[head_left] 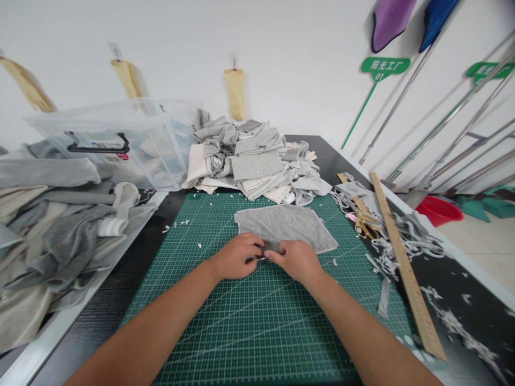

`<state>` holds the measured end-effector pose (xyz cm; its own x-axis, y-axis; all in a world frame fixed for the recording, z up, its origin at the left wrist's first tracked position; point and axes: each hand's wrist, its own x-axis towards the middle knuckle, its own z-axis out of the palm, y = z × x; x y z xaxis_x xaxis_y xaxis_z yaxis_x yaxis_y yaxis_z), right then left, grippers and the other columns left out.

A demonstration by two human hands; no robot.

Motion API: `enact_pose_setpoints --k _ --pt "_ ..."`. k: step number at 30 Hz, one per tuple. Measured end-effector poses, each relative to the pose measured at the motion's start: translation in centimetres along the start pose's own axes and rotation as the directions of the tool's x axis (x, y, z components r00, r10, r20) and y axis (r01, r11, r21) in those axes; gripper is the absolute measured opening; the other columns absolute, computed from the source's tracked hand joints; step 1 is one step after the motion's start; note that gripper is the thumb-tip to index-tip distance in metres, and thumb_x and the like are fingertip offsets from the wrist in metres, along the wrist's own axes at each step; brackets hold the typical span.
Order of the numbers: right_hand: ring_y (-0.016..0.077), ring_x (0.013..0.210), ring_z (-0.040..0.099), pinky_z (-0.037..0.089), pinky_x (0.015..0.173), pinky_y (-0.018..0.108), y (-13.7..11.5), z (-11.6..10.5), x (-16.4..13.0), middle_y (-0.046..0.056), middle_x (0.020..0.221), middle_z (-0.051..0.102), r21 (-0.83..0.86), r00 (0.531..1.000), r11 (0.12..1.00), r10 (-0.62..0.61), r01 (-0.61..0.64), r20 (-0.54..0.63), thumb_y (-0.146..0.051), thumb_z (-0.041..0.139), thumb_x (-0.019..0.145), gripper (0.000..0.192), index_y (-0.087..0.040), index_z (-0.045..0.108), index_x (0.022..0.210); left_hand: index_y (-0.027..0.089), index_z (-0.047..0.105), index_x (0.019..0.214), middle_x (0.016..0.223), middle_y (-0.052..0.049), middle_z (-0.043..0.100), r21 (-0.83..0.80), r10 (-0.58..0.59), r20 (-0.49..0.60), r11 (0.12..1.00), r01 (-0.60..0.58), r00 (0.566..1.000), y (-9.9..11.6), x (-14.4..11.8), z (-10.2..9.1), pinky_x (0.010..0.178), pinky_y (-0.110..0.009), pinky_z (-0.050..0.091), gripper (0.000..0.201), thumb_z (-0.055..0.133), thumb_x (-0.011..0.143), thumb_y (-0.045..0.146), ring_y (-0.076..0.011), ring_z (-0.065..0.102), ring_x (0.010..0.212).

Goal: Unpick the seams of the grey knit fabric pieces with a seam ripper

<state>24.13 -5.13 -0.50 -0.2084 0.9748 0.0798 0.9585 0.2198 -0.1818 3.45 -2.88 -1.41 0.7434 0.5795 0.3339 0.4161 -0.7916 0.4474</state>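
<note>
A grey fabric piece [287, 222] with pale edges lies on the green cutting mat [257, 327]. My left hand [238, 256] is closed at its near edge, thumb and fingers bent together. Close beside it, my right hand [296, 259] grips the same edge, its thumb pointing toward the left fingers. The two hands almost meet at the cloth's near left part. A small pale or shiny sliver shows between the fingertips, too small to make out. The fingers hide that stretch of the edge.
Folded grey and cream cloths [257, 161] are heaped behind the mat. A clear plastic bin [156, 161] and loose fabric [60, 241] stand left. To the right are a wooden ruler [406, 262], gold-handled scissors [364, 228], fabric scraps [388, 257] and a red basin [440, 210].
</note>
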Motion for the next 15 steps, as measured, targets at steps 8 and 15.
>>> enact_pose_setpoints --k 8,15 --pt "0.0166 0.059 0.057 0.023 0.051 0.027 -0.30 -0.18 0.05 0.004 0.065 0.067 -0.060 0.999 0.998 0.020 -0.018 0.033 -0.065 0.046 0.080 0.049 -0.022 0.067 0.070 0.019 0.066 0.089 0.103 -0.005 0.060 0.009 -0.011 0.005 1.000 0.010 1.000 0.02 -0.02 0.05 0.090 -0.036 0.042 0.022 0.055 0.072 0.010 -0.0197 0.054 0.097" --pt "0.0166 0.058 0.058 0.021 0.049 0.028 -0.14 -0.22 0.06 0.003 0.063 0.066 -0.065 1.000 0.998 0.019 -0.018 0.025 -0.067 0.045 0.079 0.051 -0.022 0.066 0.068 0.019 0.066 0.090 0.104 -0.004 0.060 0.000 -0.009 0.002 1.000 0.009 1.000 -0.12 -0.05 0.02 0.091 -0.035 0.042 0.024 0.055 0.072 0.009 -0.0191 0.054 0.098"
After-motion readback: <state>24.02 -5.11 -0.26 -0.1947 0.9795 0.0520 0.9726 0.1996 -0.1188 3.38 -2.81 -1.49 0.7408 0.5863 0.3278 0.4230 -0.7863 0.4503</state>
